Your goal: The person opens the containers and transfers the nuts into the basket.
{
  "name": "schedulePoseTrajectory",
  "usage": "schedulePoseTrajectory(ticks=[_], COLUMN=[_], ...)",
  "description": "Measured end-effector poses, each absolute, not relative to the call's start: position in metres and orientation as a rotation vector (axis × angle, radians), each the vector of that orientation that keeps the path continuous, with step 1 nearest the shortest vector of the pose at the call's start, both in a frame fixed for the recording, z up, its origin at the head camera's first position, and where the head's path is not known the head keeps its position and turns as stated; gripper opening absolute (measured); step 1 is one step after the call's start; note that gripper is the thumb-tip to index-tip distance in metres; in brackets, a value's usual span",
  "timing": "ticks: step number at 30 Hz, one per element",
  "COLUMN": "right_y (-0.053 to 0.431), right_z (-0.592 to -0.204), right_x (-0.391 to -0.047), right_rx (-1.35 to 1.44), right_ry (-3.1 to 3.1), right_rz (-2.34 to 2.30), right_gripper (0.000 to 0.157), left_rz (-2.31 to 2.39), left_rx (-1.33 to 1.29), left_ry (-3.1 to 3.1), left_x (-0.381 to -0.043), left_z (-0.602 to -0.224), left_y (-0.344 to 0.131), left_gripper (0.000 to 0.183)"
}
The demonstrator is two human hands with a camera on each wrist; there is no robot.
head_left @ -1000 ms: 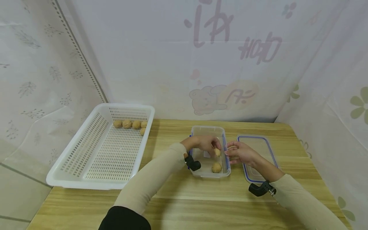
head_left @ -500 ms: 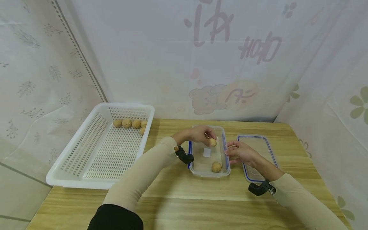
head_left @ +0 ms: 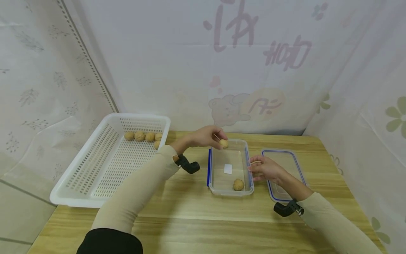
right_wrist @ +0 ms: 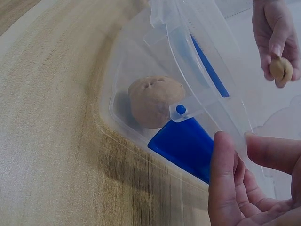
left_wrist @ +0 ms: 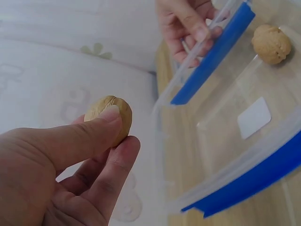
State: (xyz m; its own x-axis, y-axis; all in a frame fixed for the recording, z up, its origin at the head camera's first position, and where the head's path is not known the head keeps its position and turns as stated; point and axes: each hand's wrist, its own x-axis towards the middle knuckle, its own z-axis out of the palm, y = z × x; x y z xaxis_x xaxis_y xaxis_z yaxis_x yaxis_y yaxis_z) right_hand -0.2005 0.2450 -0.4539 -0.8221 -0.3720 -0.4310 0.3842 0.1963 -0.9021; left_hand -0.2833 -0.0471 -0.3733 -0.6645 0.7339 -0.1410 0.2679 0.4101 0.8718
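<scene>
My left hand point(head_left: 206, 137) pinches a walnut point(left_wrist: 113, 117) between thumb and fingertips, raised near the far left corner of a clear plastic food container point(head_left: 222, 181). A second walnut point(head_left: 238, 185) lies inside, in the near right corner. At the container's right side is my right hand point(head_left: 268, 168), thumb and forefinger at the rim with the wall between them. Beside them in the right wrist view hangs a blue clip point(right_wrist: 186, 146). A white label point(left_wrist: 254, 117) shows on the container's floor.
A white perforated basket point(head_left: 108, 204) stands on the left of the wooden table point(head_left: 222, 225), with several walnuts point(head_left: 140, 136) along its far right end. The container's blue-edged lid point(head_left: 282, 157) lies to the right, partly under my right forearm. A printed curtain point(head_left: 190, 70) hangs behind.
My left hand has lifted the walnut from inside the container and carried it up and left toward the far left corner. The right hand has stayed at the rim.
</scene>
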Motion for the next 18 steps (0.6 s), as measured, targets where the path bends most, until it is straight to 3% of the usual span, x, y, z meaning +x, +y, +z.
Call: schedulePoseTrajectory(ticks=[18], right_y=[0.245], right_z=[-0.454], right_x=[-0.200], right_rx=[0.011], right_ry=[1.897], right_rz=[-1.688], right_gripper=[0.036], left_rz=[1.340], left_rx=[0.740], left_ry=[2.243], left_x=[-0.284], left_z=[-0.340], left_y=[-0.118], left_gripper=[0.032])
